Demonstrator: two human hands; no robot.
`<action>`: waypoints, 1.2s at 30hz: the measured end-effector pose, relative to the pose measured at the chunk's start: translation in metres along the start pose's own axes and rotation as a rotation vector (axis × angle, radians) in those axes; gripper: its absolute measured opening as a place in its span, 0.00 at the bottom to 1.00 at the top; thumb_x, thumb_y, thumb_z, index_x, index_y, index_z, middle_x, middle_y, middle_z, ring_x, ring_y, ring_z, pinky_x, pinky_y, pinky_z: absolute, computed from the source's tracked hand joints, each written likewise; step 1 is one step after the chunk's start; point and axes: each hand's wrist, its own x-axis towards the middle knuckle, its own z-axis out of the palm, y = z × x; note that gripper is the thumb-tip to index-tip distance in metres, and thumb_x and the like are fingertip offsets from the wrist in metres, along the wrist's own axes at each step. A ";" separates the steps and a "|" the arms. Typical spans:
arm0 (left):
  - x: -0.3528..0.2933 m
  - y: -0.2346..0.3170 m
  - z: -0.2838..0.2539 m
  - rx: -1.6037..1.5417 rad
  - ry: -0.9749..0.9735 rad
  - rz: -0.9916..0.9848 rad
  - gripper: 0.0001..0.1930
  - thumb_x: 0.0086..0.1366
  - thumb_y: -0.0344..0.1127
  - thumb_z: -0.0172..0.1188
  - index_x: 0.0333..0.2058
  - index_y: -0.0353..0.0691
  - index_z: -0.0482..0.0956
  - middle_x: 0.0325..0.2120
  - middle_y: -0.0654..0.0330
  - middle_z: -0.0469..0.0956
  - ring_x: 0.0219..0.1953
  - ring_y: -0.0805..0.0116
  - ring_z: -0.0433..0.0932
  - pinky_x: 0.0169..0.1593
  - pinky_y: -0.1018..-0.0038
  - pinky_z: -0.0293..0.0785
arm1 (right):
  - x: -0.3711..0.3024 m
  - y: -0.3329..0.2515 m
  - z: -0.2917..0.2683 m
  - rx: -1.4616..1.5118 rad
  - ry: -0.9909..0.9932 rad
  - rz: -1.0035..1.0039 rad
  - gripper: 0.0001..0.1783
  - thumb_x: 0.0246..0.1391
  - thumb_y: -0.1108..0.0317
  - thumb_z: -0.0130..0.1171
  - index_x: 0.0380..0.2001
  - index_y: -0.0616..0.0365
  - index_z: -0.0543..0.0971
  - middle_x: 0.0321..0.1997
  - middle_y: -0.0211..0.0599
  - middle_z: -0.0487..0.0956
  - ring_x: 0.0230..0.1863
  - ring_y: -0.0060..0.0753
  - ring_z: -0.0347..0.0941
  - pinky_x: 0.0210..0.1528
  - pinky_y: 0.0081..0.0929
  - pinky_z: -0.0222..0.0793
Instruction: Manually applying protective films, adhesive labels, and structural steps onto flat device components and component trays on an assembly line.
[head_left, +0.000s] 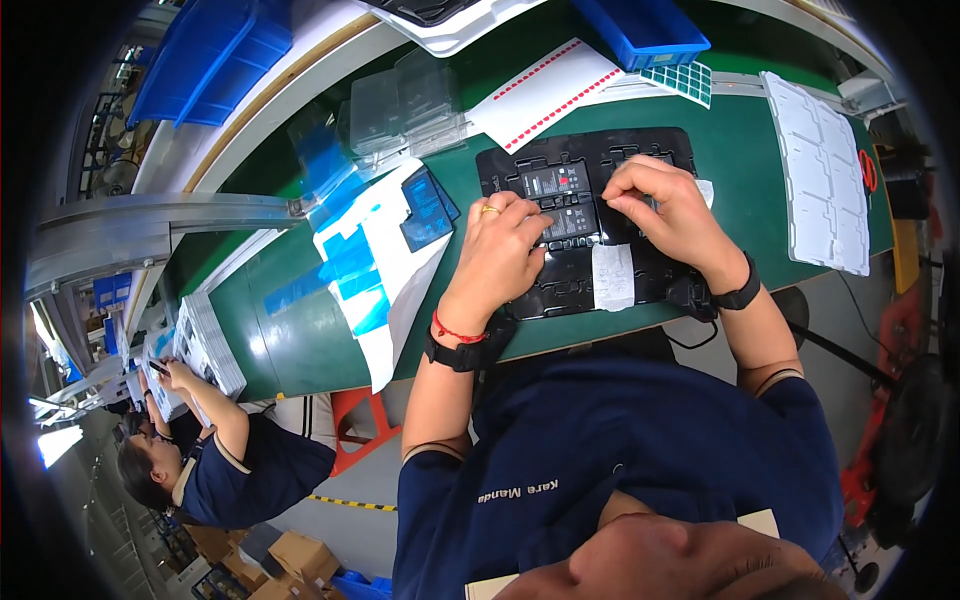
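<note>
A black moulded tray (520, 300) lies in front of me on the green table. Two flat dark batteries, an upper one (556, 180) with a small red mark and a lower one (570, 224), sit in its left recesses. My left hand (492, 252) rests over the tray's left side, fingertips at the lower battery's left edge and thumb apart. My right hand (668, 205) is raised above the tray's right part, thumb and forefinger pinched; whatever is between them is too small to make out. A whitish paper piece (613, 277) lies on the tray.
Left of the tray, dark flat batteries (428, 212) lie on a white sheet (385, 340) with blue film (350, 255). Clear plastic trays (400, 105), a red-marked sheet (550, 95) and a blue bin (645, 38) stand behind. A white moulded tray (820, 175) is at right. A co-worker (235, 460) sits left.
</note>
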 end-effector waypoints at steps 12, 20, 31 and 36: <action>0.002 -0.014 0.004 -0.122 0.106 0.009 0.08 0.52 0.28 0.60 0.33 0.36 0.81 0.30 0.55 0.81 0.43 0.58 0.76 0.47 0.65 0.69 | 0.028 0.012 0.015 0.118 -0.274 0.042 0.05 0.49 0.76 0.57 0.31 0.63 0.75 0.26 0.40 0.78 0.28 0.37 0.76 0.33 0.29 0.70; 0.003 -0.013 0.007 -0.108 0.132 -0.022 0.07 0.54 0.27 0.59 0.33 0.36 0.82 0.30 0.54 0.80 0.42 0.58 0.77 0.46 0.66 0.70 | 0.038 0.012 0.025 0.068 -0.343 -0.020 0.09 0.50 0.77 0.55 0.36 0.61 0.71 0.27 0.43 0.76 0.31 0.46 0.73 0.33 0.35 0.67; 0.003 -0.014 0.009 -0.117 0.153 -0.029 0.07 0.53 0.26 0.60 0.33 0.35 0.82 0.29 0.53 0.80 0.41 0.58 0.77 0.45 0.66 0.71 | 0.036 0.011 0.029 0.012 -0.324 -0.028 0.10 0.48 0.78 0.56 0.36 0.61 0.70 0.28 0.44 0.75 0.32 0.48 0.73 0.34 0.37 0.67; 0.004 -0.015 0.010 -0.123 0.158 -0.021 0.07 0.53 0.26 0.59 0.32 0.35 0.82 0.29 0.53 0.80 0.40 0.58 0.77 0.45 0.65 0.71 | 0.035 0.012 0.031 -0.014 -0.282 -0.078 0.11 0.47 0.79 0.56 0.36 0.61 0.70 0.28 0.45 0.75 0.33 0.48 0.74 0.36 0.38 0.68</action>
